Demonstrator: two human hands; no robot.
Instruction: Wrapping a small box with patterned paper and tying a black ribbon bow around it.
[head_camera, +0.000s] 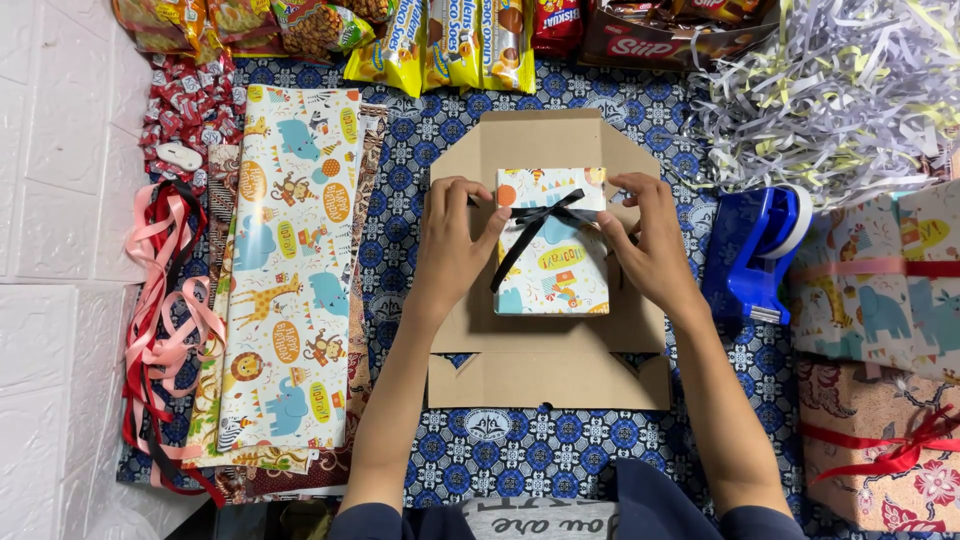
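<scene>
Small wrapped gift box (553, 262) at centre frame, animal-print paper, resting on a flattened brown cardboard piece (548, 340). Black ribbon (541, 221) crossed over its top, bow near the upper edge. Left hand (450, 245) pressed against the box's left side, fingertips pinching the ribbon near the knot. Right hand (648, 240) closed on the bow's right loop — fingers curled, thumb beneath.

To do this well, in judgement: hold the knot pinned with one hand, pull both loops evenly, keep the ribbon centred on the box.

Outward: sheet of animal-print wrapping paper (290, 270) at left, pink and red ribbons (160, 310) at far left, blue tape dispenser (755, 250) at right, shredded paper (840, 90) at upper right, snack packets (440, 40) along the top.

Hard to make out — exact knot form, hidden by fingers. Wrapped parcels (880, 300) cut off at the right edge.
</scene>
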